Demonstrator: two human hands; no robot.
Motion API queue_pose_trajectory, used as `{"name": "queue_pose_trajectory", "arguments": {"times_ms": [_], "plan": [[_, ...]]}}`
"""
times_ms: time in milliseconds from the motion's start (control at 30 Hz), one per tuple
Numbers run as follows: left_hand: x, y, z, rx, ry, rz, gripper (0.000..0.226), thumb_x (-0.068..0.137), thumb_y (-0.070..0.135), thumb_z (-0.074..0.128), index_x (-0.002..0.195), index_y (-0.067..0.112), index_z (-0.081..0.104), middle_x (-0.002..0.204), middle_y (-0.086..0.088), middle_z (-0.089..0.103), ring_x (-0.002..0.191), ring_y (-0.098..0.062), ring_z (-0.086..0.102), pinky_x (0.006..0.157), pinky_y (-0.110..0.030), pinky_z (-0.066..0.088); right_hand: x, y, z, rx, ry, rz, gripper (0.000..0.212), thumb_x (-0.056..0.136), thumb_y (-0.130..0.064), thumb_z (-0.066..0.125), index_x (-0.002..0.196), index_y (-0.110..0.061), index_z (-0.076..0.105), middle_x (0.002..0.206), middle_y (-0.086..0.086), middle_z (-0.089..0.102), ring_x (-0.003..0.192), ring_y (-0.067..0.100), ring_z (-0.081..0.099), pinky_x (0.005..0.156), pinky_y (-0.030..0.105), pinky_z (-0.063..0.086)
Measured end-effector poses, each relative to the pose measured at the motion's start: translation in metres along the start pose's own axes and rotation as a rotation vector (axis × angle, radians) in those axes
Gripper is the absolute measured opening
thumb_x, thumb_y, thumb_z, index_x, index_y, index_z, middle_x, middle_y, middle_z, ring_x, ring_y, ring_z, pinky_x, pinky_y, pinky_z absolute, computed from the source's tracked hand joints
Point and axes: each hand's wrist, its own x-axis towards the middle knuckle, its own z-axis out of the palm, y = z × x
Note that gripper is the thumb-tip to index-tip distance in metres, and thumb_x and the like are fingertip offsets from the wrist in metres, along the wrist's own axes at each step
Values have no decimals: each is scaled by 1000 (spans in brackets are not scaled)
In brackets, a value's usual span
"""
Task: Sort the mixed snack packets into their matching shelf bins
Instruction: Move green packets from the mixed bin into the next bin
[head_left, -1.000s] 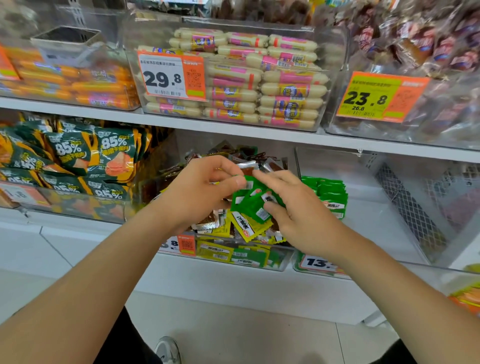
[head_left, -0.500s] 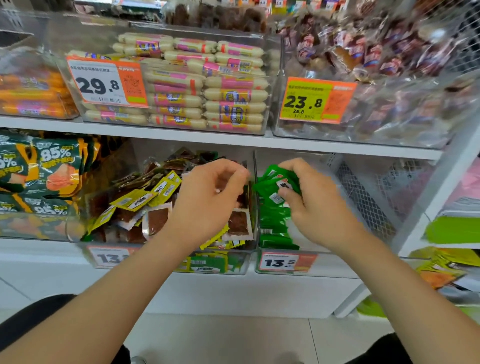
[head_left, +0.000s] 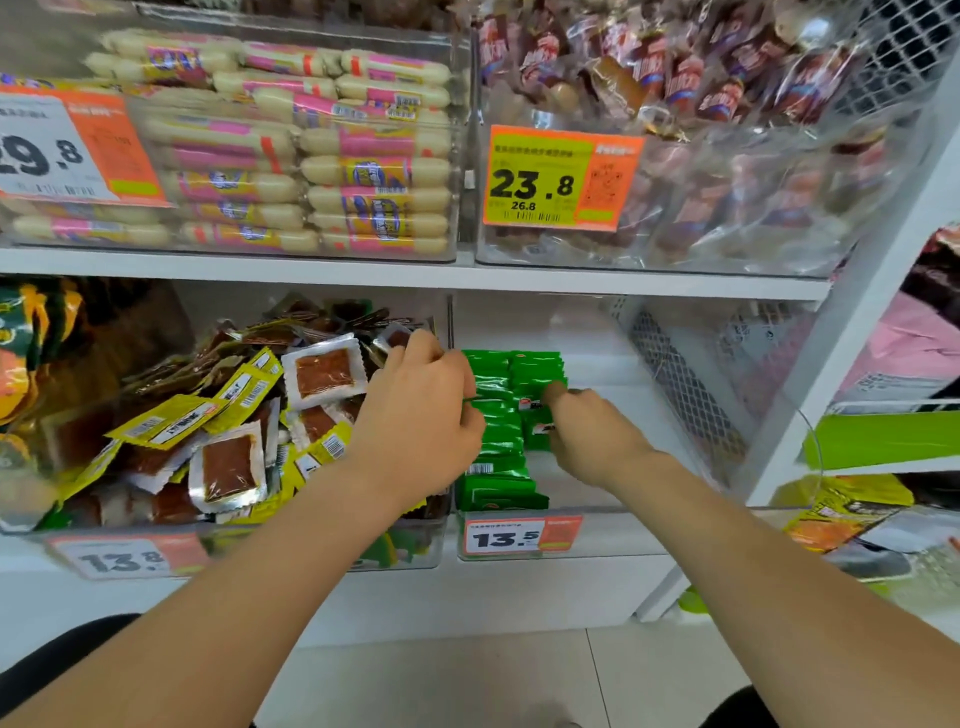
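Observation:
A clear bin (head_left: 415, 545) with a 13.8 tag holds mixed packets: yellow ones (head_left: 161, 423), clear ones showing red-brown squares (head_left: 228, 467), and green ones at the bottom. The bin to its right (head_left: 618, 535), tagged 13.5, holds rows of green packets (head_left: 498, 452). My left hand (head_left: 421, 415) hovers over the wall between the two bins with its fingers curled, pinching what looks like a green packet seen edge-on. Inside the right bin, my right hand (head_left: 592, 434) holds green packets (head_left: 537, 410) against the stacked rows, fingertips curled on them.
The shelf above carries a bin of pale sausages (head_left: 322, 171) and a bin of brown wrapped snacks (head_left: 701, 156), with price tags 29.8 and 23.8. A wire mesh panel (head_left: 685, 384) closes the right side. Green-orange bags (head_left: 31, 343) sit far left.
The view has closed in on the shelf. My right hand carried the green packets from in front of the mixed bin down into the right bin. My left hand followed to the dividing wall.

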Motion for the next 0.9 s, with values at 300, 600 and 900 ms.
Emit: {"name": "queue_pose_trajectory", "arguments": {"times_ms": [300, 600, 900], "plan": [[1, -6, 3, -11, 10, 54, 16, 91, 27, 64, 104, 21, 70, 108, 0, 46, 102, -25, 53, 93, -48, 49, 12, -1, -4, 125, 138, 88, 55, 84, -20, 83, 133, -14, 58, 120, 15, 54, 99, 41, 64, 83, 46, 57], [-11, -20, -19, -110, 80, 162, 13, 98, 28, 60, 102, 26, 73, 102, 11, 64, 101, -11, 54, 88, -20, 38, 6, -3, -3, 197, 82, 130, 47, 84, -19, 81, 125, -12, 61, 121, 12, 49, 97, 40, 61, 84, 41, 53], [-9, -65, -44, 123, 127, 28, 29, 87, 20, 64, 116, 23, 60, 113, 1, 51, 109, -26, 45, 90, -45, 45, -28, -79, -51, 510, 452, -51, 21, 92, -5, 54, 101, -20, 66, 96, -4, 61, 82, 3, 53, 68, 15, 37]]}}
